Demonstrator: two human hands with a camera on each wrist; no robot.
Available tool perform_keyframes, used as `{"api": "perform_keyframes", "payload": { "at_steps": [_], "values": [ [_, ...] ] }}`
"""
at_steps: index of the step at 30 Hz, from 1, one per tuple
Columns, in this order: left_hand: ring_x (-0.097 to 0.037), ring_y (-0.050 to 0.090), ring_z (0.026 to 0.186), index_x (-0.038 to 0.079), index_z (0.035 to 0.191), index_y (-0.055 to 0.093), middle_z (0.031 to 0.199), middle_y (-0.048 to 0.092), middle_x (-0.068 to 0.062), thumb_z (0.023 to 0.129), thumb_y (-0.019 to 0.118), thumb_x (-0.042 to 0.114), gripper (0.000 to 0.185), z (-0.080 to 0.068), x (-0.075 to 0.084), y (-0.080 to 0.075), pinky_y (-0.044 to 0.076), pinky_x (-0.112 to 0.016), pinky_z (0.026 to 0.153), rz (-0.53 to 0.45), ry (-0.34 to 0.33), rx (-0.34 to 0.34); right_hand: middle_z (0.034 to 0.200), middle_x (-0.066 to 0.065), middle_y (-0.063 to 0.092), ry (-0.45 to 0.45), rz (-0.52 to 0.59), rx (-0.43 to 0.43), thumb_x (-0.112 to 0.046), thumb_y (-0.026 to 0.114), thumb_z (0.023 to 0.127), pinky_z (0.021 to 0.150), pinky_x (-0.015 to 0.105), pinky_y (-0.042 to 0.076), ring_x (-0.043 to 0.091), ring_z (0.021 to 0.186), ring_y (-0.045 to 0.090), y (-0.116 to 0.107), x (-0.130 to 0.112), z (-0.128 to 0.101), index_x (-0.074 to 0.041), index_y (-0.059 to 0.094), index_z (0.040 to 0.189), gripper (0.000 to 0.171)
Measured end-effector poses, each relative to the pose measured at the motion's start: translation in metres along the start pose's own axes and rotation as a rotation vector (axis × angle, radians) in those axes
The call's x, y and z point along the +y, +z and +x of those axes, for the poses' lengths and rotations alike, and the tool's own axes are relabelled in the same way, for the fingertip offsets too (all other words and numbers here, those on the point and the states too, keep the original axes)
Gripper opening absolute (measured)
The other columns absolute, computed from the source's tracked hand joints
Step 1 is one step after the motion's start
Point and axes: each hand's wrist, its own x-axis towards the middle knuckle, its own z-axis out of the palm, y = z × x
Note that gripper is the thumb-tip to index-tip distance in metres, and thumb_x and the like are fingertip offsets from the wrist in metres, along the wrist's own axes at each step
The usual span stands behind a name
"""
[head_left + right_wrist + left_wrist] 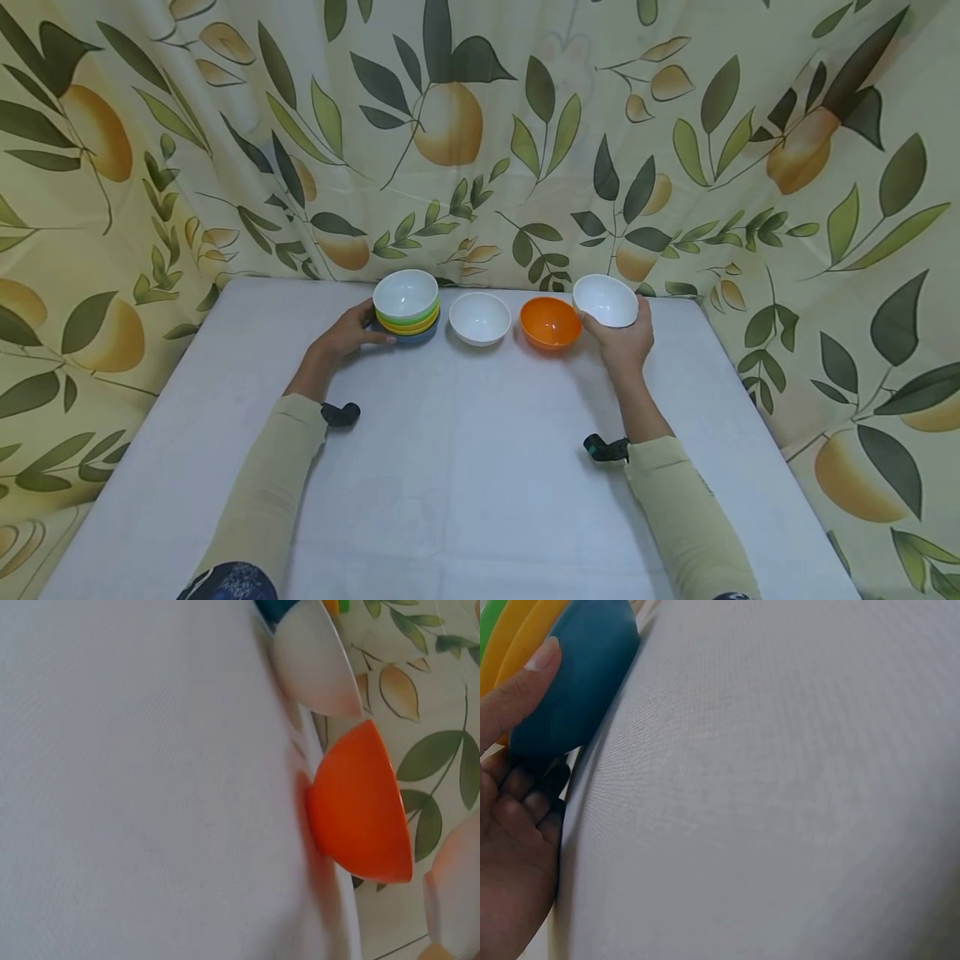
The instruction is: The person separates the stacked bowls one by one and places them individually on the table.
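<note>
At the back left of the table stands a stack of nested bowls (407, 310): white on top, then green and yellow ones, with a blue bowl (585, 682) at the bottom. My left hand (347, 335) grips the stack from its left side, the thumb (525, 690) lying across the blue bowl. A white bowl (480, 320) and an orange bowl (551, 325) stand apart to the right of the stack. My right hand (626, 340) holds another white bowl (604, 300), lifted off the table beside the orange one. Most of that hand is outside the right wrist view.
The table (450, 467) has a white cloth, and all bowls are near its far edge. Directly behind hangs a curtain (480, 125) printed with fruit and leaves. Dark wrist cameras (341, 415) stick out from both sleeves.
</note>
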Motion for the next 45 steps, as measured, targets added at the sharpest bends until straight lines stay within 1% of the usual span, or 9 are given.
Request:
{"api": "perform_keyframes", "payload": {
  "at_steps": [7, 15, 19, 22, 26, 31, 35, 39, 45],
  "values": [
    [-0.033, 0.009, 0.161, 0.009, 0.169, 0.014, 0.175, 0.013, -0.012, 0.085, 0.089, 0.011, 0.114, -0.001, 0.006, 0.000, 0.010, -0.050, 0.130, 0.006, -0.005, -0.009, 0.158, 0.009, 0.046, 0.066, -0.025, 0.024, -0.032, 0.094, 0.080, 0.119, 0.044, 0.041, 0.029, 0.143, 0.044, -0.005, 0.009, 0.002, -0.011, 0.036, 0.160, 0.101],
    [-0.032, 0.012, 0.160, 0.011, 0.169, 0.017, 0.175, 0.016, -0.011, 0.083, 0.091, 0.015, 0.114, 0.004, -0.002, 0.000, 0.013, -0.048, 0.130, 0.022, -0.021, 0.004, 0.161, 0.012, 0.042, 0.114, -0.045, 0.047, -0.030, 0.093, 0.081, 0.121, 0.046, 0.038, 0.031, 0.145, 0.041, -0.007, 0.019, 0.001, -0.011, 0.031, 0.162, 0.104],
    [-0.032, 0.012, 0.160, 0.010, 0.170, 0.016, 0.175, 0.016, -0.011, 0.084, 0.090, 0.014, 0.113, 0.002, -0.002, 0.000, 0.013, -0.048, 0.130, 0.025, -0.011, 0.004, 0.163, 0.012, 0.038, 0.147, -0.053, 0.058, -0.032, 0.093, 0.081, 0.122, 0.046, 0.036, 0.031, 0.147, 0.039, -0.008, 0.024, 0.001, -0.013, 0.026, 0.165, 0.110],
    [-0.032, 0.012, 0.160, 0.010, 0.169, 0.016, 0.175, 0.015, -0.011, 0.084, 0.090, 0.013, 0.113, 0.001, 0.001, 0.000, 0.013, -0.048, 0.130, 0.025, 0.005, 0.005, 0.164, 0.011, 0.038, 0.157, -0.047, 0.059, -0.032, 0.093, 0.081, 0.123, 0.045, 0.035, 0.031, 0.148, 0.038, -0.009, 0.029, 0.001, -0.013, 0.025, 0.166, 0.110],
    [-0.033, 0.012, 0.160, 0.009, 0.169, 0.016, 0.175, 0.015, -0.012, 0.085, 0.089, 0.013, 0.112, -0.001, 0.001, 0.000, 0.012, -0.048, 0.130, 0.020, 0.020, -0.003, 0.164, 0.011, 0.038, 0.175, -0.045, 0.054, -0.032, 0.092, 0.082, 0.123, 0.045, 0.035, 0.031, 0.148, 0.038, -0.010, 0.034, 0.001, -0.013, 0.026, 0.165, 0.108],
    [-0.033, 0.012, 0.160, 0.009, 0.169, 0.016, 0.175, 0.015, -0.012, 0.085, 0.090, 0.013, 0.112, -0.001, 0.000, 0.000, 0.012, -0.048, 0.130, 0.009, 0.019, -0.003, 0.163, 0.014, 0.038, 0.182, -0.038, 0.050, -0.031, 0.092, 0.082, 0.123, 0.047, 0.035, 0.033, 0.147, 0.038, -0.011, 0.039, 0.002, -0.009, 0.027, 0.164, 0.107],
    [-0.032, 0.012, 0.160, 0.008, 0.169, 0.016, 0.175, 0.015, -0.012, 0.085, 0.090, 0.014, 0.112, -0.001, 0.001, 0.000, 0.012, -0.047, 0.130, 0.016, 0.021, 0.001, 0.163, 0.013, 0.038, 0.188, -0.049, 0.035, -0.031, 0.092, 0.082, 0.123, 0.048, 0.034, 0.033, 0.148, 0.037, -0.012, 0.042, 0.003, -0.010, 0.027, 0.164, 0.106],
    [-0.032, 0.011, 0.161, 0.008, 0.169, 0.015, 0.175, 0.014, -0.012, 0.084, 0.090, 0.014, 0.113, 0.000, -0.001, -0.001, 0.011, -0.047, 0.130, 0.021, 0.008, 0.001, 0.163, 0.012, 0.038, 0.200, -0.066, 0.032, -0.030, 0.092, 0.082, 0.124, 0.047, 0.032, 0.032, 0.148, 0.037, -0.011, 0.045, 0.003, -0.011, 0.029, 0.163, 0.105],
    [-0.033, 0.008, 0.161, 0.007, 0.169, 0.013, 0.175, 0.012, -0.013, 0.085, 0.089, 0.010, 0.113, 0.005, -0.004, -0.002, 0.009, -0.048, 0.130, -0.002, -0.008, -0.007, 0.162, 0.015, 0.040, 0.211, -0.059, 0.051, -0.027, 0.093, 0.080, 0.123, 0.048, 0.034, 0.033, 0.147, 0.039, -0.010, 0.047, 0.003, -0.010, 0.031, 0.162, 0.104]
  ]
}}
